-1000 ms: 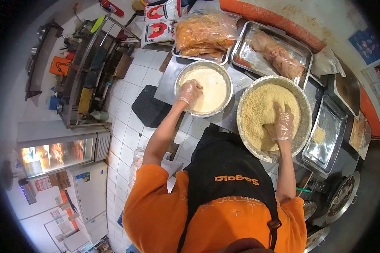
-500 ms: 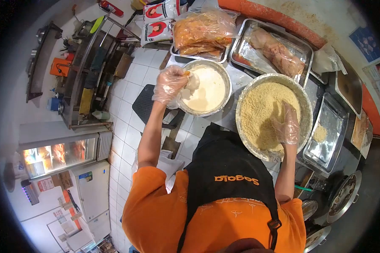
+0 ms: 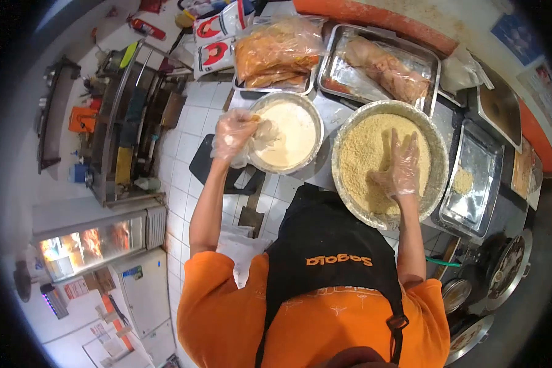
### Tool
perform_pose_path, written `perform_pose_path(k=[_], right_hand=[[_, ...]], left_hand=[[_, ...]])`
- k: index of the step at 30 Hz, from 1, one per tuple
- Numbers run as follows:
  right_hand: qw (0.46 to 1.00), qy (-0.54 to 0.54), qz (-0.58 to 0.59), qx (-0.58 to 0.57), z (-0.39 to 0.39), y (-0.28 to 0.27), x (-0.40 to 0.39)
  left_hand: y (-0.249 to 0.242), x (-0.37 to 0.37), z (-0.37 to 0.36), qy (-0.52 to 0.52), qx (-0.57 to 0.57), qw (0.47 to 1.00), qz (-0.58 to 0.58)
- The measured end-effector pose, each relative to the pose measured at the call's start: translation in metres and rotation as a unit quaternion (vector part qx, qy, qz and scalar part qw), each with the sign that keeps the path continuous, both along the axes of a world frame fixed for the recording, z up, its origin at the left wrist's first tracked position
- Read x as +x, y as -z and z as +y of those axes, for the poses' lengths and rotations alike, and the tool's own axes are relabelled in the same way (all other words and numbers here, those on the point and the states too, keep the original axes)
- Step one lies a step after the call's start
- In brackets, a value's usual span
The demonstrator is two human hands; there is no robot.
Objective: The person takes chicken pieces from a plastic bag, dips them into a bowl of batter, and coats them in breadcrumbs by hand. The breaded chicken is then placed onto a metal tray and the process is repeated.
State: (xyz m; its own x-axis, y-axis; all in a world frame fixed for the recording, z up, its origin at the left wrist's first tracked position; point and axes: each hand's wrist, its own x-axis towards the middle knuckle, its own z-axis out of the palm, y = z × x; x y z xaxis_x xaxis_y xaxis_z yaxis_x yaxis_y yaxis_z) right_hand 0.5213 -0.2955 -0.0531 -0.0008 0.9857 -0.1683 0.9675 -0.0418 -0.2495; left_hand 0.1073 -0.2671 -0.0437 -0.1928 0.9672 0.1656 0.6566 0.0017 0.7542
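My left hand [image 3: 232, 136], in a clear plastic glove, pinches the orange tip of a batter-coated piece of meat [image 3: 265, 134]. The piece hangs at the left side of a metal bowl [image 3: 319, 124] of pale, creamy batter [image 3: 291, 135]. My right hand [image 3: 403, 168], also gloved, lies palm down with spread fingers on coarse yellowish breadcrumbs [image 3: 363, 147]. These fill a wider metal bowl [image 3: 440, 175] to the right of the batter. Whether anything lies under that palm is hidden.
Behind the bowls, a tray holds bagged orange marinated meat [image 3: 276, 52]; another metal tray [image 3: 334, 61] carries a large bagged piece of meat [image 3: 389, 70]. At right, a metal tray [image 3: 481, 156] contains a small crumb heap [image 3: 463, 181]. Large pans [image 3: 510, 270] stand lower right. A dark stool [image 3: 205, 161] is at left.
My right hand has shifted slightly left over the crumbs, and its fingers now spread flat on top. My left hand still grips the coated piece at the batter bowl. The view has shifted slightly.
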Motion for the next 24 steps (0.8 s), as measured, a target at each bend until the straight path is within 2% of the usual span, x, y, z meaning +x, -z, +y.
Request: perform_pose_path(k=[1,2,4,5,8,9,10,12,13,15,16,17,18,19,20,21,22,23,24], right_hand=[[1.0,0.012,-0.024,-0.01,0.002,0.002,-0.004],[0.999,0.027,-0.024,-0.013,0.002,0.013,-0.001],[0.999,0.006,-0.037,-0.021,0.0,0.034,0.009],[1.0,0.003,0.013,0.023,0.0,0.033,0.014],[0.999,0.003,0.045,0.008,0.006,0.036,0.024],[0.995,-0.008,0.087,0.047,0.002,0.037,0.027],[0.995,-0.003,0.084,0.047,-0.001,0.038,0.031],[0.981,-0.016,0.191,-0.017,-0.004,0.04,0.043],[0.982,-0.014,0.188,-0.017,-0.008,0.031,0.046],[0.961,0.021,0.275,0.03,-0.021,0.009,0.051],[0.961,0.022,0.274,0.031,-0.028,0.009,0.055],[0.979,0.045,0.187,0.059,-0.034,0.011,0.061],[0.989,0.069,0.098,0.089,-0.036,0.012,0.065],[0.988,0.073,0.098,0.091,-0.038,0.017,0.061],[0.993,0.109,0.009,0.045,-0.04,0.027,0.051],[0.986,0.146,-0.08,-0.002,-0.041,0.039,0.045],[0.985,0.152,-0.081,-0.002,-0.04,0.056,0.05],[0.985,0.168,0.039,0.026,-0.038,0.077,0.06],[0.97,0.179,0.158,0.052,-0.037,0.088,0.066]], left_hand=[[-0.011,0.003,-0.003,0.001,-0.035,0.994,-0.107],[-0.02,0.006,-0.004,0.016,-0.039,0.993,-0.107],[-0.031,0.016,-0.004,0.012,-0.037,0.981,-0.191],[-0.039,0.021,-0.003,0.025,-0.053,0.976,-0.21],[-0.072,0.065,-0.003,0.032,-0.056,0.959,-0.277],[-0.079,0.078,0.001,0.048,-0.059,0.96,-0.27],[-0.089,0.094,0.003,0.052,-0.061,0.959,-0.272],[-0.107,0.131,0.006,0.129,-0.036,0.947,-0.292],[-0.109,0.152,0.007,0.131,-0.036,0.946,-0.295],[-0.107,0.194,0.01,0.148,-0.039,0.911,-0.383],[-0.091,0.208,0.013,0.152,-0.075,0.894,-0.414],[-0.065,0.219,0.014,0.155,-0.112,0.876,-0.444],[-0.041,0.232,0.014,0.152,-0.131,0.938,-0.282],[-0.015,0.24,0.013,0.146,-0.146,0.972,-0.111],[0.014,0.241,0.006,0.151,-0.146,0.972,-0.109],[0.042,0.239,-0.005,0.17,-0.072,0.983,0.01],[0.055,0.24,-0.01,0.184,0.004,0.975,0.126],[0.037,0.247,-0.01,0.194,-0.043,0.977,0.074],[0.029,0.251,-0.01,0.197,-0.046,0.977,0.072]])
